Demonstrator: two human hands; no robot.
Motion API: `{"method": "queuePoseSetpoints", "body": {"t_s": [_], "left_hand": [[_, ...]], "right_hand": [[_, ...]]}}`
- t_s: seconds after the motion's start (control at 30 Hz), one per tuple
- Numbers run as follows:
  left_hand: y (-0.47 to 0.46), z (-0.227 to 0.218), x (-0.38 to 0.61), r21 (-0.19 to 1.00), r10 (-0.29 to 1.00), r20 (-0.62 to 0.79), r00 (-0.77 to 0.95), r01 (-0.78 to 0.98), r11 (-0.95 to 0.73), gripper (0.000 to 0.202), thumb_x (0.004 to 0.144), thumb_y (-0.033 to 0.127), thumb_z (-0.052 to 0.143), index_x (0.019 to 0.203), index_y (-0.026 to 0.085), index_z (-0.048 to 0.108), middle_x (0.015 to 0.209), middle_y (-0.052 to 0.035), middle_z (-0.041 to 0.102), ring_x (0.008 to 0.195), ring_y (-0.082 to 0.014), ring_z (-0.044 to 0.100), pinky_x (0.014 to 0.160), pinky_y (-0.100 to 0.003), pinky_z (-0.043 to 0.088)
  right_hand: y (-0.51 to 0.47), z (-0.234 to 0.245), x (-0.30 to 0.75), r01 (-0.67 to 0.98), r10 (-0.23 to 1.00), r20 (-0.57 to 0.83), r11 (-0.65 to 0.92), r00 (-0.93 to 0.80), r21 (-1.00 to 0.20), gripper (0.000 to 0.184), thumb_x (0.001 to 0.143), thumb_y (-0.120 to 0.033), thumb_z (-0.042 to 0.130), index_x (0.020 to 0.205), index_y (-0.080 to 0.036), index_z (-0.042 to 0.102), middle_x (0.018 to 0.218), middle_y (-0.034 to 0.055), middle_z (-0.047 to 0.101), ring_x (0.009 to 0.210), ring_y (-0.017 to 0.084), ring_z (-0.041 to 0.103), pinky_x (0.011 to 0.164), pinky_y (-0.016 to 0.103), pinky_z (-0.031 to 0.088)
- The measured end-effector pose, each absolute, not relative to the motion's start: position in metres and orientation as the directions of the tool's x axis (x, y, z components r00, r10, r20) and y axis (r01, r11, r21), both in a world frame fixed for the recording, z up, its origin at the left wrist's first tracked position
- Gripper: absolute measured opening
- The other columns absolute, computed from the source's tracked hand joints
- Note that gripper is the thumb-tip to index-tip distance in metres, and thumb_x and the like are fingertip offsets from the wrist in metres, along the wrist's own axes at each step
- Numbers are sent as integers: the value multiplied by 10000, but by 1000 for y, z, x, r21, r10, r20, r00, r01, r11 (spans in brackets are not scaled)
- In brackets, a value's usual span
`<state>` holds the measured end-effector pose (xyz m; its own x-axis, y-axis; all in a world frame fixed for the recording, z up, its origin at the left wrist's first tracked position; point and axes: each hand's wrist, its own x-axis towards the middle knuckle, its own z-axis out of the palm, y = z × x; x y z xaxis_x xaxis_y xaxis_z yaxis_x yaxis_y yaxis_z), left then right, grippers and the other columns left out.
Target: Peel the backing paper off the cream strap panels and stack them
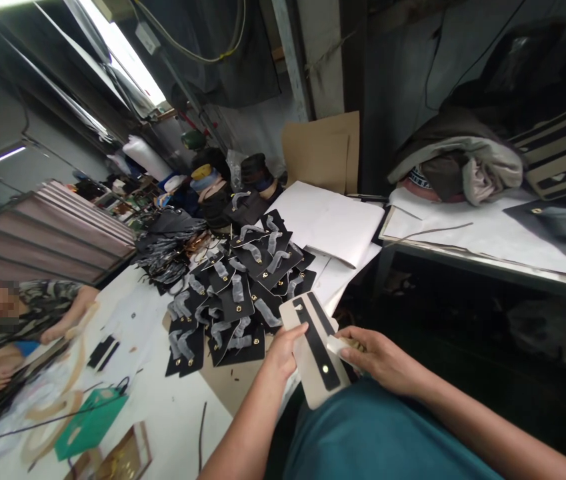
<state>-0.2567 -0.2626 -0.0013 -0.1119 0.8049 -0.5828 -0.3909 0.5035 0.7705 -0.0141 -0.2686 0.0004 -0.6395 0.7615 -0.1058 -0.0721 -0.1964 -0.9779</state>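
Note:
My left hand [283, 353] grips the left edge of a beige panel [307, 363] with a black strap and a small gold stud down its middle. My right hand [375, 357] is closed on the panel's right edge, fingers curled round something small and pale that I cannot name. The panel is held over my lap, above teal cloth [377, 433]. Just ahead of my hands a heap of black leather pieces [235, 293] with gold studs and grey wrapped tabs lies on the white table [173, 407].
A person in a camouflage sleeve [47, 307] sits at the table's left. A green template [90, 423] and black strips [103, 352] lie on the table. White sheets [330, 220], cardboard [323, 150], and a second table [487, 240] with folded cloth stand beyond.

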Motion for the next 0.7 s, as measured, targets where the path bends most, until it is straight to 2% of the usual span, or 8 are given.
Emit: {"method": "queuePoseSetpoints", "body": {"t_s": [0.07, 0.2, 0.3, 0.47, 0.57, 0.7], "left_hand": [[-276, -9, -254, 759, 803, -587, -108, -420, 498, 437, 681, 193, 874, 1075, 87, 718, 975, -163, 795, 884, -314, 774, 937, -449, 589], [-296, -18, -247, 747, 800, -595, -78, -421, 514, 482, 723, 293, 871, 1131, 96, 708, 1060, -189, 783, 932, -333, 769, 941, -463, 586], [-303, -16, -243, 786, 803, -580, -137, -354, 507, 527, 764, 388, 852, 1183, 106, 703, 1085, -189, 780, 944, -336, 767, 933, -465, 587], [-307, -2, -242, 868, 819, -497, -287, -189, 460, 493, 837, 509, 784, 1170, 151, 724, 1138, -159, 775, 1029, -323, 750, 979, -439, 569], [-307, 10, -236, 888, 834, -459, -306, -192, 418, 497, 850, 516, 771, 1220, 190, 706, 1197, -135, 761, 1090, -306, 732, 1003, -414, 560], [-308, 24, -220, 903, 862, -414, -292, -251, 348, 591, 838, 446, 796, 1352, 208, 628, 1251, -125, 740, 1089, -292, 728, 978, -399, 572]], "right_hand": [[-270, -5, -14, -69, 748, -116, -211, -654, -975, 408, 947, -568, 630, 1063, -178, 620, 840, 8, 620, 727, 162, 544, 666, 273, 431], [-270, -10, -17, -59, 737, -139, -237, -662, -970, 439, 933, -593, 641, 860, -163, 583, 726, -15, 562, 665, 135, 479, 629, 260, 382], [-271, -12, -17, -38, 732, -174, -264, -659, -964, 476, 922, -629, 636, 816, -169, 574, 697, -25, 540, 648, 130, 465, 621, 257, 365], [-273, -11, -17, 17, 679, -192, -256, -709, -967, 480, 908, -644, 648, 816, -176, 594, 684, -30, 537, 645, 134, 464, 606, 253, 350], [-272, -9, -19, 72, 677, -198, -210, -709, -975, 461, 891, -615, 680, 781, -175, 601, 670, -37, 494, 638, 127, 416, 583, 246, 319], [-270, -6, -20, 119, 697, -205, -169, -687, -978, 404, 883, -544, 699, 752, -172, 608, 660, -41, 469, 636, 123, 394, 574, 241, 310]]}}
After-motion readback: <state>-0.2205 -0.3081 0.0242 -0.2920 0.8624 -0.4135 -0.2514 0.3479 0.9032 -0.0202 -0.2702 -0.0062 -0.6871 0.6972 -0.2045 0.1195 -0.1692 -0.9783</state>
